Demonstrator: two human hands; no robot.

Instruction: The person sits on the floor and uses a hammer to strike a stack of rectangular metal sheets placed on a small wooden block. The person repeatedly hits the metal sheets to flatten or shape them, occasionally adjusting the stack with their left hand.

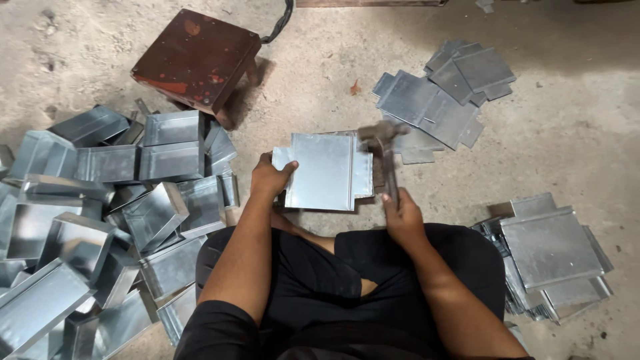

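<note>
**Hammer over sheet metal on workshop floor**

Sheet metal fills my view from the head camera as I look down at two bare hands at work on a concrete floor (567, 147). My left hand (268, 179) is closed over the left edge of a flat, cut metal blank (323, 170), thumb on top and fingers tucked beneath, pinning it to the ground just ahead of my folded legs in black clothing. My right hand (402, 217) is wrapped tight around the handle of a hammer (383, 150); its head is blurred and sits over the blank's upper right corner, and I cannot tell whether it touches the metal.

To the left, near my left arm, lies a heap of folded metal boxes (100, 220), open-topped and tipped at many angles, some leaning on one another. Beyond that heap stands a small dark red stool (197, 57), its top scuffed and blotched. At upper right, well apart from the hands, is a loose spread of flat metal pieces (440, 93), overlapping. At lower right, beside my right knee, a thicker stack of cut blanks (550, 250) rests on the floor, notched tabs showing at its edges. A dark cable (280, 23) trails away past the stool.
</note>
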